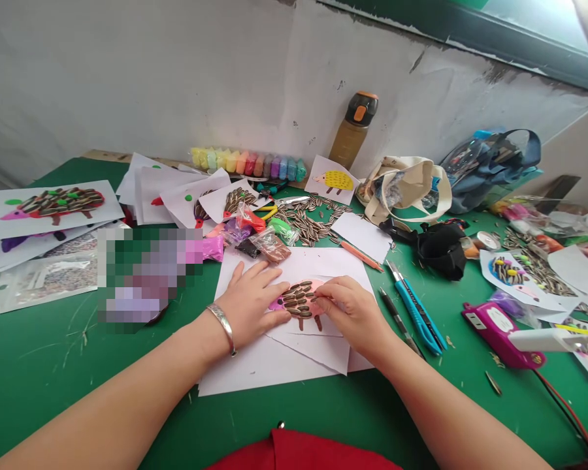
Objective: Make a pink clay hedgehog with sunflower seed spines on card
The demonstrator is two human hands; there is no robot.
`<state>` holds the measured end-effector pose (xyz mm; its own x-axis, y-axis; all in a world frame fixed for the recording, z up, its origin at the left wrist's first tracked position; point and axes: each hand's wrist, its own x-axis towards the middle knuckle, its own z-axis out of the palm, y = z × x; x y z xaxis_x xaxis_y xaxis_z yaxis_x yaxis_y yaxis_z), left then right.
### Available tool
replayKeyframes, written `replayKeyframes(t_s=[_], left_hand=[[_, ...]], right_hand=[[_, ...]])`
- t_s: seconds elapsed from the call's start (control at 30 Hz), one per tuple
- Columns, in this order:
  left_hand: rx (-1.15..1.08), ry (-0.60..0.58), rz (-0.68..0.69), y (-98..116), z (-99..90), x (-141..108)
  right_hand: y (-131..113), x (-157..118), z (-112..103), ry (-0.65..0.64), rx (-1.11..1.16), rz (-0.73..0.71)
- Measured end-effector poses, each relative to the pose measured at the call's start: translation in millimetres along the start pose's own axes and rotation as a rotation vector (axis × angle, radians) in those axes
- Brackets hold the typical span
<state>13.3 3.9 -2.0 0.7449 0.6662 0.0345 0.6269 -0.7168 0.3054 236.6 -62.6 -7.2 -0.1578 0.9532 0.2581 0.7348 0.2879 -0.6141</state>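
A hedgehog picture lies on white paper in front of me, with a pink clay body, a purple snout, brown legs and rows of striped sunflower seeds on its back. My left hand rests flat on the paper at the snout side, fingers spread, thumb and fingertips at the picture's edge. At the opposite side, my right hand pinches thumb and forefinger together over the pink clay. Whatever is between those fingertips is hidden. Larger white sheets lie underneath.
Behind the paper are a seed pile and bagged clay. An orange pen, a black pen and a blue utility knife lie at right. A bottle stands by the wall. Finished hedgehog pictures are stacked left.
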Motion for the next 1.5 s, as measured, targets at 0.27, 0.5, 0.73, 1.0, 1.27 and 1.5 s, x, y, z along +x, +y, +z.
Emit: replayKeyframes(t_s=[0.27,0.5,0.73,1.0,1.27,1.5], left_hand=[[-0.01,0.046,0.01,-1.6,3.0,-0.7],[-0.019,0.037,0.02,0.2,0.3,0.9],[-0.013,0.016,0.007,1.1,-0.6,1.0],[-0.022,0.036,0.004,0.0,1.9,0.7],[-0.001,0.029,0.002,-1.9,5.0,-0.3],[-0.007,0.043,0.003,-0.3,3.3,0.4]], right_hand=[[3.9,-0.4,2.6,-0.042,-0.08,0.022],[3.3,1.2,3.2,-0.066,-0.027,0.059],[3.1,0.8,5.7,-0.048,-0.012,0.022],[0.9,0.9,8.4,-0.067,-0.035,0.004],[1.5,0.6,-4.5,-0.061,-0.132,0.094],[0.7,2.5,-0.1,-0.114,-0.168,0.075]])
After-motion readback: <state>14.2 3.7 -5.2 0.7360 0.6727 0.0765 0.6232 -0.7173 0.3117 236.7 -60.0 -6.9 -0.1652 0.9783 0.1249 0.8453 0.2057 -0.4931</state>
